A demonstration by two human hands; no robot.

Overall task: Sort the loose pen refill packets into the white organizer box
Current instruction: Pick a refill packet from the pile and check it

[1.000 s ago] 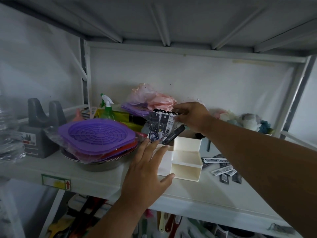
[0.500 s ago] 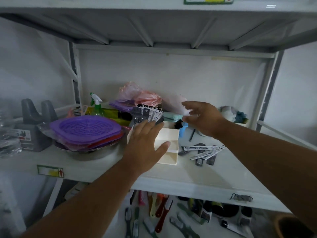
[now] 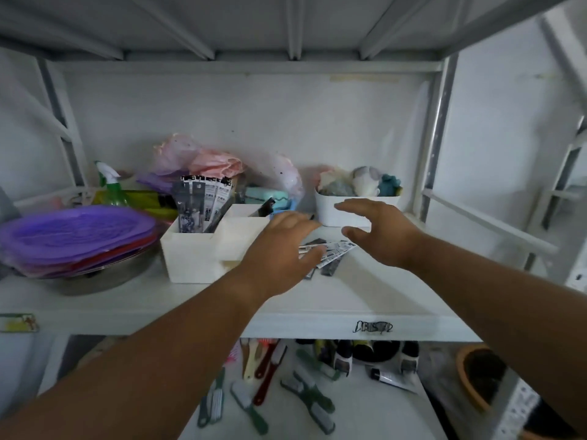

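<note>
Loose refill packets (image 3: 330, 253) lie flat on the shelf (image 3: 365, 300), just right of the white organizer box (image 3: 193, 255), fanned, long axes running roughly left-right, some tilted toward front-left. Narrow strips: white printed ones over dark ones. My left hand (image 3: 279, 252) hovers over their left ends, fingers relaxed, holding nothing. My right hand (image 3: 378, 233) is spread apart above their right ends, empty. More packets (image 3: 203, 201) stand upright in the box's back-left compartment.

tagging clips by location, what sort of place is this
Probably a storeroom or shop stockroom. White metal shelving holds mixed goods: packaged pen refills in a white organizer box, bagged purple plastic lids, and brushes loose on the lower shelf.
</note>
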